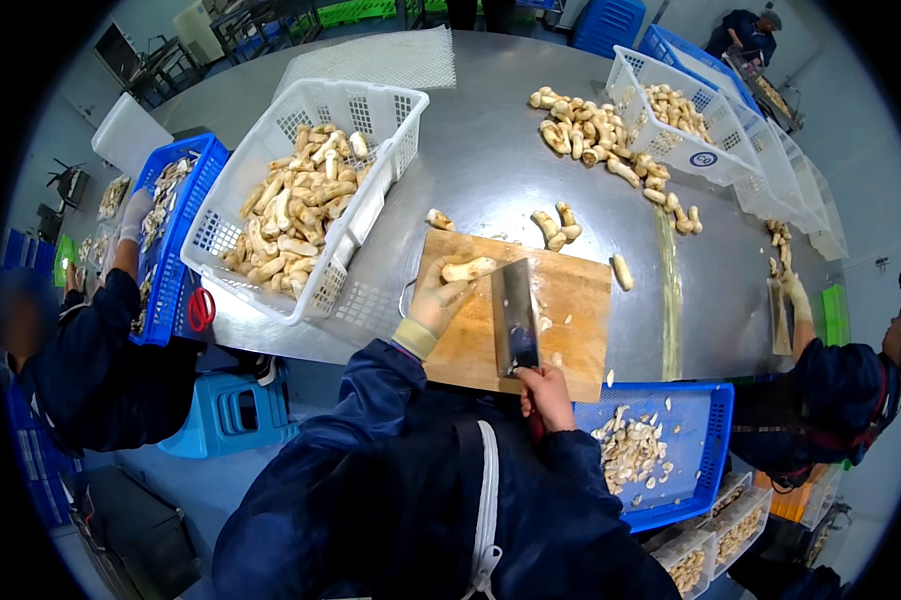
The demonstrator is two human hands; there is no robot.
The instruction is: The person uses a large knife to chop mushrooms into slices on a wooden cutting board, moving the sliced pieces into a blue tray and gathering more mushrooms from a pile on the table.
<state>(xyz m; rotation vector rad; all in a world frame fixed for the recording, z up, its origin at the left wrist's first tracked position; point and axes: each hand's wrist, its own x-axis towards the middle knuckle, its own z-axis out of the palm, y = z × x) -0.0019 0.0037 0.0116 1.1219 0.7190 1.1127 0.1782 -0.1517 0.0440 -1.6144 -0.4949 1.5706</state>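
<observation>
While the gloved left hand (435, 304), partly curled, is pinching one pale, thick-stemmed mushroom (468, 269) over one rectangular wooden board (583, 292), the bare right hand (548, 394) is gripping one broad steel cleaver (515, 308). One white perforated plastic basket (376, 207) is holding many whole mushrooms (296, 205); one blue plastic tray (719, 440) near the board is holding pale slices (631, 448).

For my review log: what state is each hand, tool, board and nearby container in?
Left hand: gloved, holding a mushroom.
Right hand: gripping the cleaver.
Cleaver: held, blade over the board.
Cutting board: lying flat, pale scraps on it.
Left white basket: open-topped, heaped with mushrooms.
Blue tray, lower right: open-topped, part-filled with cut pieces.
</observation>
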